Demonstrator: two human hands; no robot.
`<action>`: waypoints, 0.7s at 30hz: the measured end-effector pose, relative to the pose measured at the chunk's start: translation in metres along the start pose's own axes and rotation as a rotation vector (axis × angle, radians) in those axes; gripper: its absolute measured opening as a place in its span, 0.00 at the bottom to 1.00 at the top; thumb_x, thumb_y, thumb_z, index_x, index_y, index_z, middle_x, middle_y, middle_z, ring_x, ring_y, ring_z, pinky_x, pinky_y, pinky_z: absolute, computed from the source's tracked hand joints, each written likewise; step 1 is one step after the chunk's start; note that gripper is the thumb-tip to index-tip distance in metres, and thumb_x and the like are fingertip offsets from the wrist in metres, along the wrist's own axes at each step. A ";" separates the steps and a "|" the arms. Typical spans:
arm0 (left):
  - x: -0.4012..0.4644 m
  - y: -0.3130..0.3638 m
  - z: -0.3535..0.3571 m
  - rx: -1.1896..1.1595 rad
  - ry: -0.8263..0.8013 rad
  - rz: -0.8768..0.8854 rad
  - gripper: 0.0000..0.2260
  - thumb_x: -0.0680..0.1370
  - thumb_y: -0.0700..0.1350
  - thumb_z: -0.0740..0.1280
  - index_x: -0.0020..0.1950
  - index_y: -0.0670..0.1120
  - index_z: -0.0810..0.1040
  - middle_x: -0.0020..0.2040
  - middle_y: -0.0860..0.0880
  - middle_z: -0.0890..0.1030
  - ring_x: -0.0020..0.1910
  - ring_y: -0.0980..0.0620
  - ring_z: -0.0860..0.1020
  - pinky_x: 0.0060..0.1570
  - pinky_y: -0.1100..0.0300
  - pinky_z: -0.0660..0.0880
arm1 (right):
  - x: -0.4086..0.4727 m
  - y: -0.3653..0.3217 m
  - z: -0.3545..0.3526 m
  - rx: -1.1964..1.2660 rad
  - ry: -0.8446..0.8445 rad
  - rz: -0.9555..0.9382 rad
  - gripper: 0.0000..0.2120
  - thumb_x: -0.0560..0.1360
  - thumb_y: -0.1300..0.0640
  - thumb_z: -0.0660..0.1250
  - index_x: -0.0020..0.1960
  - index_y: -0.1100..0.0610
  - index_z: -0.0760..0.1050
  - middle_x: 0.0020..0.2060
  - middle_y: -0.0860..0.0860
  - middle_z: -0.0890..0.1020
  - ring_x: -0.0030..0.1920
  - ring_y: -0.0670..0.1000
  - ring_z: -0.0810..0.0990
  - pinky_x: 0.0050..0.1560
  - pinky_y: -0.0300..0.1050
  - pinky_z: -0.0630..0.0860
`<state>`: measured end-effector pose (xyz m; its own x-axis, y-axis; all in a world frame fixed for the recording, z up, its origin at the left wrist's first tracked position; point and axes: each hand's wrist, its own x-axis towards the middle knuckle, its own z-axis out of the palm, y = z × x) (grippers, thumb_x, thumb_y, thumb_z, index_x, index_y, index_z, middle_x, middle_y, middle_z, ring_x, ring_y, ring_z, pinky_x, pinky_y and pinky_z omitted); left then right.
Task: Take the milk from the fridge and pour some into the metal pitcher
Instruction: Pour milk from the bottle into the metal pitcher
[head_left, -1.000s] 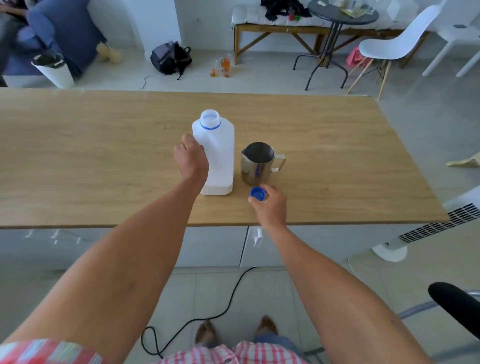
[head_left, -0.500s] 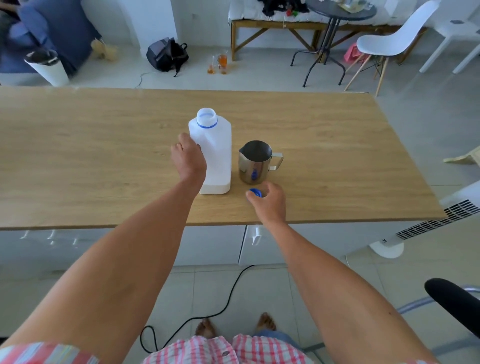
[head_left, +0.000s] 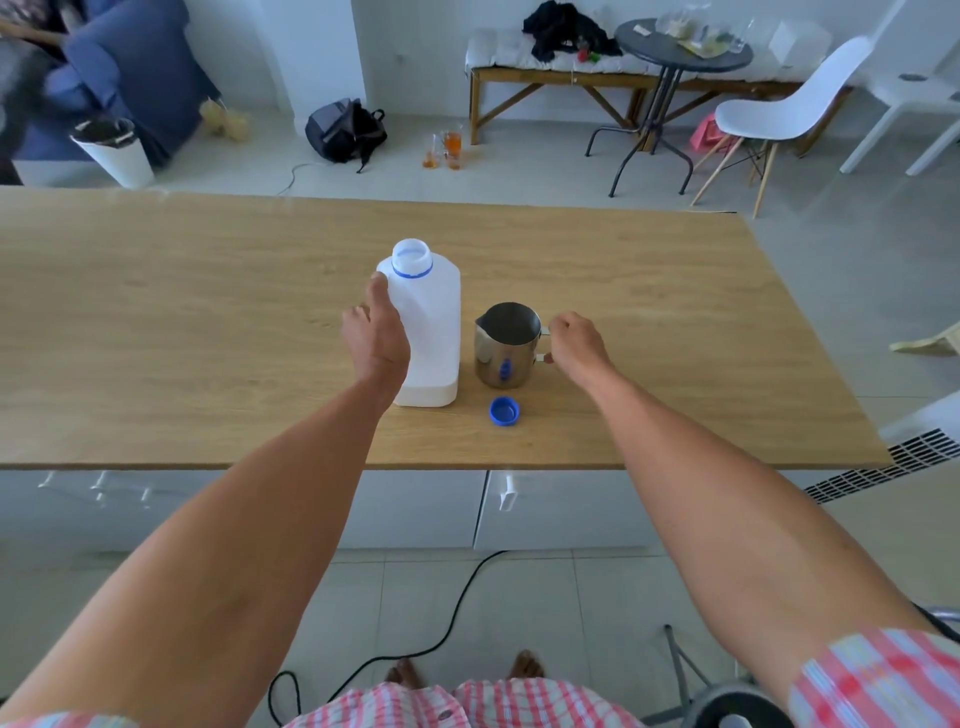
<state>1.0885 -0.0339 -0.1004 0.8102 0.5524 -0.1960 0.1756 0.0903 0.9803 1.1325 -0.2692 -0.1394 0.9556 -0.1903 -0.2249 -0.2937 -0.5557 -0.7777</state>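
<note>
milk bottle (head_left: 428, 332) is out, cap (head_left: 504, 411) off. my left hand (head_left: 376, 338) wraps it, right hand (head_left: 576, 343) pinches the metal pitcher (head_left: 506, 345) handle. i judge only pouring is left.

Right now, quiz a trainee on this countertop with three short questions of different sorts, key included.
1. True or false: the milk bottle has its cap on.
2. Which hand holds the metal pitcher by its handle? A) left B) right C) neither
3. Fill in: the blue cap lies on the ____ in front of the pitcher.

Key: 1 false, the neck is open. 2 B, the right hand; the left hand is on the bottle. 3 countertop.
</note>
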 end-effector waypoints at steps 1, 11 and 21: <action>0.000 0.000 0.000 0.006 0.003 0.004 0.24 0.72 0.66 0.60 0.37 0.47 0.58 0.37 0.46 0.62 0.33 0.50 0.61 0.32 0.58 0.62 | 0.004 0.003 0.000 -0.023 -0.048 0.019 0.12 0.81 0.56 0.52 0.50 0.56 0.74 0.54 0.54 0.79 0.52 0.60 0.83 0.47 0.52 0.76; 0.001 0.005 0.004 -0.003 0.072 0.049 0.21 0.74 0.60 0.61 0.35 0.43 0.64 0.36 0.44 0.64 0.36 0.47 0.61 0.36 0.54 0.62 | -0.019 0.016 0.006 0.045 -0.184 0.029 0.10 0.85 0.55 0.57 0.55 0.60 0.74 0.46 0.55 0.82 0.31 0.50 0.83 0.35 0.44 0.75; 0.006 0.051 0.007 0.436 -0.024 0.277 0.19 0.78 0.52 0.57 0.31 0.48 0.54 0.29 0.52 0.57 0.29 0.51 0.56 0.32 0.54 0.55 | -0.035 0.002 0.012 0.177 -0.211 0.088 0.12 0.84 0.61 0.58 0.46 0.62 0.78 0.33 0.55 0.77 0.25 0.48 0.70 0.24 0.41 0.66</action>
<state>1.1063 -0.0322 -0.0519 0.8710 0.4871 0.0644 0.1651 -0.4137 0.8953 1.0986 -0.2541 -0.1405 0.9158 -0.0481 -0.3988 -0.3846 -0.3909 -0.8362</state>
